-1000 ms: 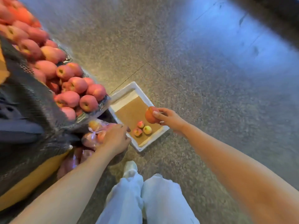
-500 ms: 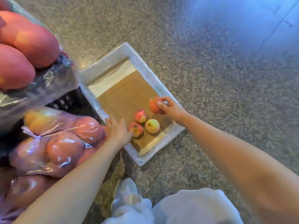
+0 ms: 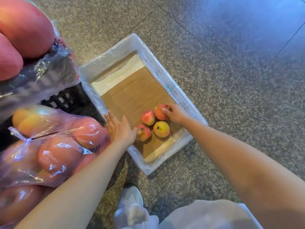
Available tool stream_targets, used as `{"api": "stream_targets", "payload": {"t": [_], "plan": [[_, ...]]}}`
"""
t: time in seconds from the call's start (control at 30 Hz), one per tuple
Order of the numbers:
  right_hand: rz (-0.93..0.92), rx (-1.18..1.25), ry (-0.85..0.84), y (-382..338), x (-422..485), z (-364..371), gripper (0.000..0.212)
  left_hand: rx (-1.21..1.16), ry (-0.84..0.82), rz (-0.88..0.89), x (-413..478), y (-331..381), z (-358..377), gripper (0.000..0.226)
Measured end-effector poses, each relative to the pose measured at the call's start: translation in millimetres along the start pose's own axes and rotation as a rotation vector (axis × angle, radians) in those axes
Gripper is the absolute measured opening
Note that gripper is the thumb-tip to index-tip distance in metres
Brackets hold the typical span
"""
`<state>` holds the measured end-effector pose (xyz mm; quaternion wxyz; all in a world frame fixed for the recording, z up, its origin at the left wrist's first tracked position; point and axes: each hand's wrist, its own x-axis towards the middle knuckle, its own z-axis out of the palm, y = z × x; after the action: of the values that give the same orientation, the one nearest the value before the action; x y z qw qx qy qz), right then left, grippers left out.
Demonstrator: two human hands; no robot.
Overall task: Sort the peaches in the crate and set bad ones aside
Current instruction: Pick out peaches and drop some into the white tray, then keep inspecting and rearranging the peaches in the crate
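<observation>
The left hand (image 3: 119, 128), fingers spread, rests on the rim of the white tray (image 3: 165, 75). Its long axis runs diagonally away. Inside lie four peaches; the right hand (image 3: 175, 113) grips the farthest peach (image 3: 159, 112).

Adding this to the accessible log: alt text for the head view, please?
A right hand sets a reddish peach beside three others on cardboard in a white tray on a speckled stone floor. The open left hand rests at the tray's near rim, beside bagged peaches.
</observation>
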<state>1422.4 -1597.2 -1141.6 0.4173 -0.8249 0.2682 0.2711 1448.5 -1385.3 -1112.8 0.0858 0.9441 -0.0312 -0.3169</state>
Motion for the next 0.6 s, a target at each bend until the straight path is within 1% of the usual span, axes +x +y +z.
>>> {"api": "stream_targets", "payload": {"t": [0.1,0.13,0.23,0.33,0.47,0.6], "plan": [[0.043,-0.045,0.01,-7.7,-15.3,-5.7,0.054,-0.01,-0.032,0.023,-14.8,3.4,-14.8,0.064],[0.039,-0.045,0.028,-12.5,-25.6,-10.1,0.054,-0.041,-0.032,0.048,-24.1,5.8,-22.4,0.061],[-0.013,0.044,0.126,-36.5,-71.8,-33.4,0.041,-0.163,-0.038,0.141,-65.3,17.4,-51.8,0.046],[-0.05,0.111,0.163,-69.1,-134.4,-65.8,0.027,-0.217,-0.026,0.196,-121.8,36.8,-90.1,0.031],[-0.126,0.177,0.138,-120.8,-229.1,-118.0,0.023,-0.267,-0.034,0.265,-205.6,68.6,-158.9,0.027],[-0.203,0.203,0.121,-185.2,-326.4,-178.8,0.02,-0.328,0.059,0.297,-289.5,98.9,-252.4,0.025]]}}
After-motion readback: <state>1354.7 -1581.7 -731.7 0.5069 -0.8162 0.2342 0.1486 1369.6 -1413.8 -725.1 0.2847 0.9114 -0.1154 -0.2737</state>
